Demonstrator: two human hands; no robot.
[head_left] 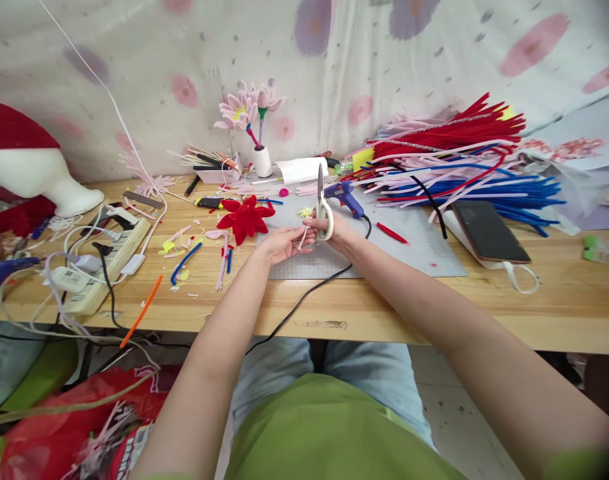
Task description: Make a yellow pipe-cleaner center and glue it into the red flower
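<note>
Both of my hands meet over the grey cutting mat (404, 260). My left hand (287, 245) is palm up, its fingers closed on a thin, pale strip (303, 238). Scissors (325, 217) with cream handles hang on my right hand (337, 232), blades pointing up and away from me. The fingertips of my right hand are at the pale strip too, touching or nearly touching my left fingers. Just beyond them is a small pale-yellow tuft (305, 212); whether it joins the strip, I cannot tell. A red fuzzy flower (246, 219) lies left of my hands.
A blue glue gun (347, 198) lies behind my right hand, its black cord crossing the mat. Pipe cleaners (454, 160) are heaped at the back right, near a dark phone (491, 230). Pink flowers stand in a white vase (262, 162). A power strip (109, 263) and cables crowd the left.
</note>
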